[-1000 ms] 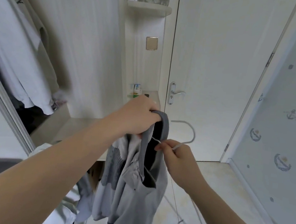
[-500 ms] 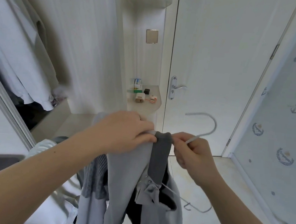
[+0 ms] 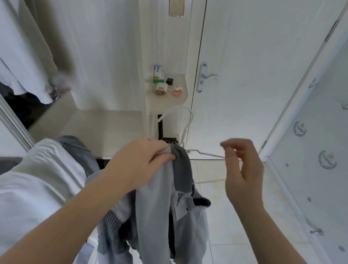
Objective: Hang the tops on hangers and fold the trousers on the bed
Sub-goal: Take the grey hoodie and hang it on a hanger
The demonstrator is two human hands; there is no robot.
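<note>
1. Both hands raised: left hand [image 3: 142,163] clutches the collar of the grey top [image 3: 154,211] around the neck of a white hanger [image 3: 188,120], hook poking above.
2. Right hand [image 3: 244,171], fingers loosely curled, holds nothing, just beside the hanger's arm.
3. Top dangles over tiled floor [image 3: 243,236] near the white door [image 3: 250,75].

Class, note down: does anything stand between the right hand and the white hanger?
Nothing visible does. The bare arm of the hanger sticks out of the grey top, which the left hand grips, and reaches the loosely curled fingers of the right hand.
</note>
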